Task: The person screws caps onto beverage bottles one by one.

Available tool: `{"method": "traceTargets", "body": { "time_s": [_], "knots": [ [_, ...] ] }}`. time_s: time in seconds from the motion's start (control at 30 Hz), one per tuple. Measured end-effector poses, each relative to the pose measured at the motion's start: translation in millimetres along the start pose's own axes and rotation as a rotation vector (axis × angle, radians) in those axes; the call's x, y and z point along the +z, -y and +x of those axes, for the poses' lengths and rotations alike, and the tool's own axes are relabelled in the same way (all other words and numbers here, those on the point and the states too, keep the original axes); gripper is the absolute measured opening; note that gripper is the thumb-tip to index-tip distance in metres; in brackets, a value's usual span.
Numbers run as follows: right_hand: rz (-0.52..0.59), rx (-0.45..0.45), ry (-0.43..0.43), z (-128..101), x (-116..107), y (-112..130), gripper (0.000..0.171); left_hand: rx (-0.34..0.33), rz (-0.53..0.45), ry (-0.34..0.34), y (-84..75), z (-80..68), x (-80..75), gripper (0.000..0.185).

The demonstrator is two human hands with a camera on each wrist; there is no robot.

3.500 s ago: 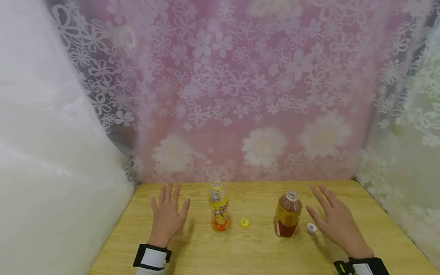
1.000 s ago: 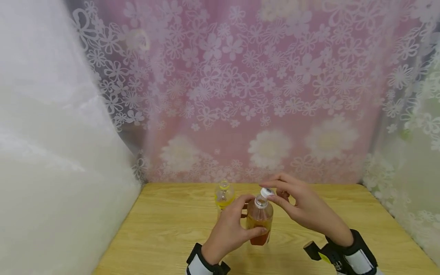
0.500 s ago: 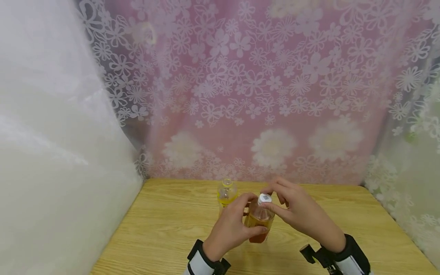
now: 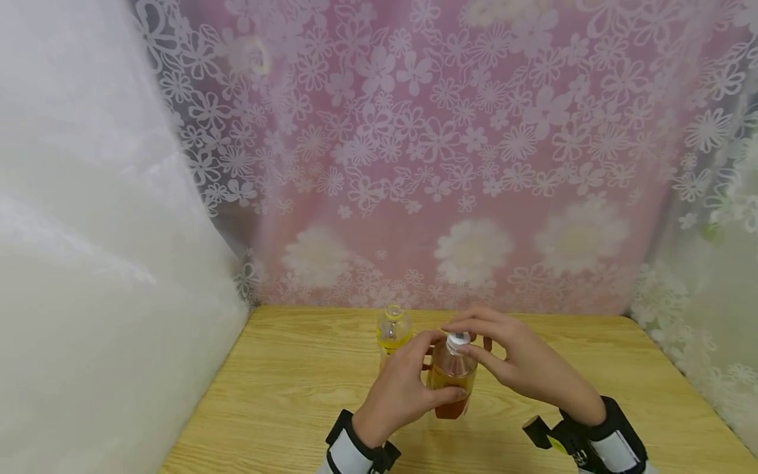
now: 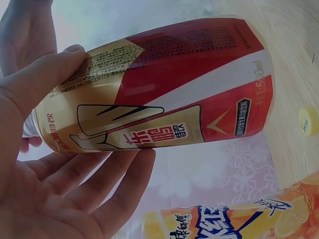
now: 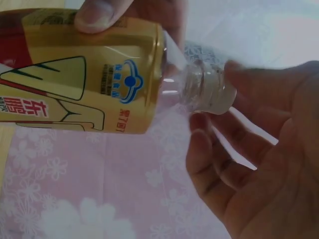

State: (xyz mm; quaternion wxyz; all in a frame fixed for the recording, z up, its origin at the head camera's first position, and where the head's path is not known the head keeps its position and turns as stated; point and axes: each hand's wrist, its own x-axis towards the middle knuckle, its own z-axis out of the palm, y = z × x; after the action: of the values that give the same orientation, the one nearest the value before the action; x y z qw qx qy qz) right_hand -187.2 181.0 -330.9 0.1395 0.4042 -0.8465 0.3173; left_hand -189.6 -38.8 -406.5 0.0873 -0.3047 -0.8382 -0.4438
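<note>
A brown tea bottle [image 4: 453, 385] with a red and gold label [image 5: 164, 84] stands on the wooden table [image 4: 284, 395]. My left hand [image 4: 408, 388] grips its body, thumb in front and fingers behind. My right hand [image 4: 503, 359] pinches the white cap [image 4: 458, 339], which sits on the bottle's mouth. In the right wrist view my fingers [image 6: 234, 164] curl around the neck and cap [image 6: 209, 92]. Whether the cap is threaded tight cannot be told.
An uncapped bottle of orange drink [image 4: 393, 332] with a yellow label stands just behind and left of my left hand. Its yellow cap [image 5: 309, 120] lies loose on the table. Flowered curtains [image 4: 450, 164] close in the back and both sides.
Both hands lay flat on the table at first. One second ago my right hand held the white cap tilted above the mouth; now the cap sits on it. My left hand keeps its grip.
</note>
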Motion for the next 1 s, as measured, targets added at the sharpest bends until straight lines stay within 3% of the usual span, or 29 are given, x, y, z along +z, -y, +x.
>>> {"method": "traceTargets", "body": {
  "time_s": [0.2, 0.47, 0.67, 1.0],
  "knots": [
    [-0.029, -0.060, -0.008, 1.6, 2.0, -3.2, 0.043, -0.006, -0.008, 0.006, 1.7, -0.7, 1.7, 0.077],
    [-0.080, 0.048, -0.063, 1.0, 4.2, -4.6, 0.037, -0.005, -0.014, 0.023, 2.3, 0.6, 3.0, 0.073],
    [-0.119, 0.080, -0.083, 0.7, 3.1, -3.8, 0.033, 0.005, -0.018, 0.027, 1.6, 2.4, 2.4, 0.068],
    [-0.149, -0.015, -0.043, -2.4, 2.9, -5.8, 0.043, -0.008, -0.016, 0.039, 4.1, 1.5, 2.2, 0.069]
  ]
}}
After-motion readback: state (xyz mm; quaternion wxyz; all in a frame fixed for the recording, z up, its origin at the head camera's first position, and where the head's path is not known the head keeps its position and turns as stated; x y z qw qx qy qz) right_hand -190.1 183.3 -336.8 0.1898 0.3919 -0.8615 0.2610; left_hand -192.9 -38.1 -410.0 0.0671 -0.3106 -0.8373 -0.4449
